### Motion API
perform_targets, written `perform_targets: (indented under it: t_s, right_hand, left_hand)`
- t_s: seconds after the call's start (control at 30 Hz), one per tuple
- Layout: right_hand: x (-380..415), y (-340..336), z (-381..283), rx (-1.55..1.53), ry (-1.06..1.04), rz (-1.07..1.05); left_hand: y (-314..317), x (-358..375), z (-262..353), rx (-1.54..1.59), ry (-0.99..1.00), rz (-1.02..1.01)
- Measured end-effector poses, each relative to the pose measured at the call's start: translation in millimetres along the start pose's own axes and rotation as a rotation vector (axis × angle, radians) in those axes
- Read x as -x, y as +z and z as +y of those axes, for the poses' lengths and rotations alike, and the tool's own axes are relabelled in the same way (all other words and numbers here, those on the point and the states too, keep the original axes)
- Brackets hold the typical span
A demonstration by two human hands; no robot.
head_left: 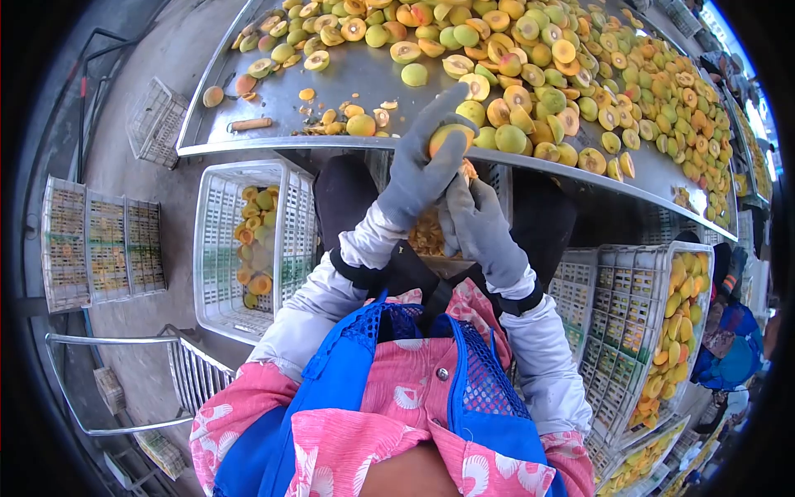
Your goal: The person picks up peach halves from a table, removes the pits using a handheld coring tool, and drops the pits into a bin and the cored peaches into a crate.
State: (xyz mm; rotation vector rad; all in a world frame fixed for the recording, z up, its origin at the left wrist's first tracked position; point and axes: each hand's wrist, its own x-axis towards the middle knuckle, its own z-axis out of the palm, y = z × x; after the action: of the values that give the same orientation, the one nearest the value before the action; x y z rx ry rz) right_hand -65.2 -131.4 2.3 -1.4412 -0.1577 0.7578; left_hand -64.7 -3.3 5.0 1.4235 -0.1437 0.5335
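Observation:
My left hand [424,170], in a grey glove, is closed around a yellow-orange peach [450,141] just above the table's front edge. Right beside and below it is my right hand [482,219], also gloved, its fingers pinched together. A small orange, ragged bit [469,171] shows at those fingertips; what it is, and whether a tool is in the hand, I cannot make out. Beneath both hands, between my knees, a container holds brownish-orange scraps [427,234]. Many halved peaches [513,98], several with their stones showing, are heaped on the metal table [348,83].
A wooden handle [251,124] lies on the table's left part near fruit scraps [331,123]. To my left stands a white crate [207,248] with peach halves inside. Stacked crates full of fruit [625,331] are on my right. Another person [733,344] is at the far right.

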Motion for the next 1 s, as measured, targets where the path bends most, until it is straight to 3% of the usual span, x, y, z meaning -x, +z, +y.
perform_targets:
  t_s: [0.07,0.13,0.17,0.2,0.23,0.27,0.33,0.4,0.53,0.63,0.7,0.73,0.8,0.83,0.9,0.93,0.97,1.0]
  right_hand:
    - [-5,-5,9,0.007,-0.019,-0.023]
    - [-11,-6,14,0.343,-0.302,0.045]
    - [-9,-3,9,0.341,-0.301,0.049]
    - [-4,2,2,0.212,-0.058,0.059]
    - [2,7,-9,0.082,0.185,0.064]
    - [6,7,-15,0.081,0.185,0.064]
    - [13,7,-21,-0.336,0.392,-0.249]
    - [12,6,-23,-0.393,0.423,-0.297]
    - [16,4,-22,-0.527,0.451,-0.368]
    - [7,-8,-10,-0.718,0.498,-0.532]
    - [0,-13,4,-0.772,0.474,-0.575]
    - [-3,-13,9,-0.825,0.450,-0.618]
    - [-7,-12,18,-0.849,0.416,-0.625]
    - [-3,-9,17,-0.791,0.393,-0.595]
    - [2,-12,27,-0.807,0.413,-0.573]
    - [4,-15,32,-0.813,0.417,-0.575]
    - [3,-17,36,-0.687,0.454,-0.422]
    - [0,-19,39,-0.562,0.479,-0.268]
  left_hand:
    - [1,-5,-6,0.036,-0.082,0.032]
    - [-2,-7,-5,0.068,-0.165,0.055]
    - [-5,-8,-1,0.161,-0.330,0.024]
    - [-6,-8,1,0.254,-0.496,-0.007]
    - [-5,-8,2,0.255,-0.500,-0.007]
    - [-4,-8,3,0.228,-0.477,-0.002]
    - [-3,-6,2,0.198,-0.460,0.009]
    - [-3,-6,0,0.219,-0.350,-0.049]
    - [-11,-4,-13,0.306,-0.348,-0.182]
    - [-14,-2,-24,0.279,-0.495,-0.252]
    - [-15,-1,-26,0.550,-0.767,-0.264]
    - [-13,1,-27,0.549,-0.766,-0.258]
    - [-10,5,-29,0.647,-0.893,0.177]
    - [-17,9,-46,0.631,-0.704,0.333]
    - [-61,26,-44,0.250,-0.602,0.588]
    - [-104,41,-53,0.076,-0.418,0.592]
    - [-137,54,-44,-0.068,-0.325,0.672]
    - [-191,67,-30,-0.937,-0.416,0.638]
